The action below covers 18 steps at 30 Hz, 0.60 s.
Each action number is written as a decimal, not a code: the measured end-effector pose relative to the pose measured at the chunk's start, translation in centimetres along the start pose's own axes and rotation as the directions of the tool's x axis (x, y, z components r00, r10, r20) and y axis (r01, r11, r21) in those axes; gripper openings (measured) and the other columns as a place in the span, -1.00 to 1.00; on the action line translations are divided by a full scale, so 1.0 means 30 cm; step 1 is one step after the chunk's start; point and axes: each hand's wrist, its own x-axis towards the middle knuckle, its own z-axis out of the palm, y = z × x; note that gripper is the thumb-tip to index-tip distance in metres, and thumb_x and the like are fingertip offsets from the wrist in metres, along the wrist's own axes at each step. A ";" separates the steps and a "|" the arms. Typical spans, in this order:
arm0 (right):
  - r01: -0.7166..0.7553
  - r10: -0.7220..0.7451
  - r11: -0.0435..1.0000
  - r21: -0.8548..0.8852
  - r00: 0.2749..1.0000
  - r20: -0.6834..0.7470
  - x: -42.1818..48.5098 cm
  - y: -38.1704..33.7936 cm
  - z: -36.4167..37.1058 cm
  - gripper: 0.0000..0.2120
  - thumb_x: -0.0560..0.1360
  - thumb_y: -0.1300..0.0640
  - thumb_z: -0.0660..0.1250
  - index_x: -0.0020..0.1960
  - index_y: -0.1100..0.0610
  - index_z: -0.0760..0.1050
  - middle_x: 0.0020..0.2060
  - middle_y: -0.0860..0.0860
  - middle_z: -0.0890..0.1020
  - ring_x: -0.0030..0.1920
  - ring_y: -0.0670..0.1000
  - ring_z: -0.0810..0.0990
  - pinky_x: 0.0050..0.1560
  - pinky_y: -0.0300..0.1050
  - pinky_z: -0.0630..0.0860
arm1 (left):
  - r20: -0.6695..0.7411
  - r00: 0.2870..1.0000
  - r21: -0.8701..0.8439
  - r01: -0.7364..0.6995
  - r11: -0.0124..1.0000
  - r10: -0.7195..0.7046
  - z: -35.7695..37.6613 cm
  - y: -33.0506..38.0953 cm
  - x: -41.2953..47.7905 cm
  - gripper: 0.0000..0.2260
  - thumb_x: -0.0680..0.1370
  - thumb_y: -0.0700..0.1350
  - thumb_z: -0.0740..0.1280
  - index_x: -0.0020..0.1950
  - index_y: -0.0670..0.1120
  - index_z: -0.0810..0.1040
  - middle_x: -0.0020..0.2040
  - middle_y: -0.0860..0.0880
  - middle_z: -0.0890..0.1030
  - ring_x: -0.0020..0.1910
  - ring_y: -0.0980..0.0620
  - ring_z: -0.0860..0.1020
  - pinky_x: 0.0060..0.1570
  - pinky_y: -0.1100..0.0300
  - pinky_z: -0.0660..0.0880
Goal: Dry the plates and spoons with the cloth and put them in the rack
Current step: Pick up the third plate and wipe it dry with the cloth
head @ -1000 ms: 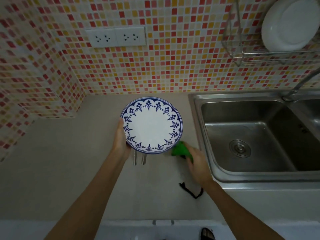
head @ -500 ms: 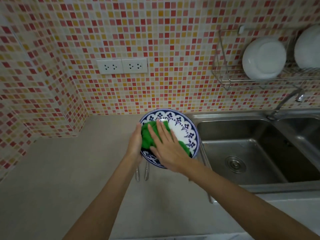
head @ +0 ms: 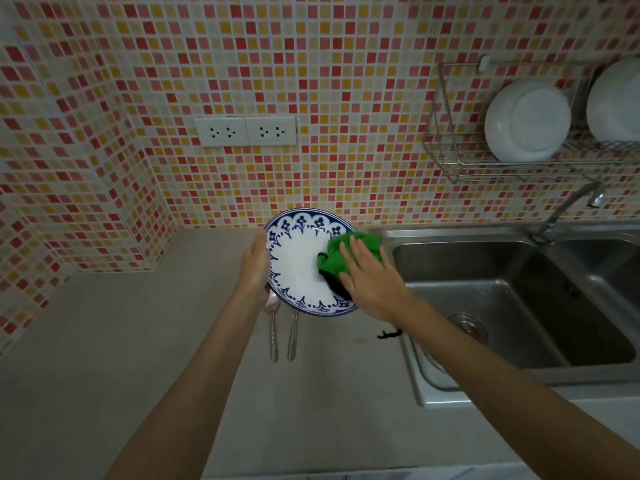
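KITCHEN, AT THE SINK: A person's left hand (head: 254,268) holds a round white ceramic plate with a blue patterned rim (head: 298,265) tilted up above a pale grey worktop (head: 104,341). Its grip is closed on the plate's left edge, thumb on the front face. The right hand (head: 375,284) lies flat, fingers straight and grip open. It presses a bunched green cloth (head: 343,254) against the right side of the plate's face, and a dark part of the cloth shows below the green.

Two metal spoons (head: 273,336) lie side by side on the worktop just beneath the plate, handles toward the person. Their bowls are partly hidden by the plate and the left wrist.

To the right is a stainless-steel sink (head: 502,299) with a curved tap (head: 568,207). Above it a wire dish rack (head: 450,164) hangs on the red, orange and cream mosaic-tiled wall (head: 311,64), with two plain white plates (head: 526,121) standing on edge in it. A pair of white wall sockets (head: 246,130) sits left of the rack. A small black object (head: 389,335) under the right forearm, beside the sink's edge, cannot be made out.
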 end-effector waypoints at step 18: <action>-0.199 0.198 0.979 0.037 0.900 -0.389 0.139 0.001 -0.062 -0.40 0.59 -0.07 -0.16 0.53 0.19 -0.13 0.52 0.17 -0.05 0.53 0.15 -0.07 0.48 0.17 -0.14 | 0.108 0.993 -0.025 0.053 0.998 -0.050 0.069 0.022 -0.027 -0.56 0.56 0.23 0.15 0.21 -0.04 0.56 0.10 -0.09 0.67 0.05 -0.08 0.64 0.16 -0.05 0.53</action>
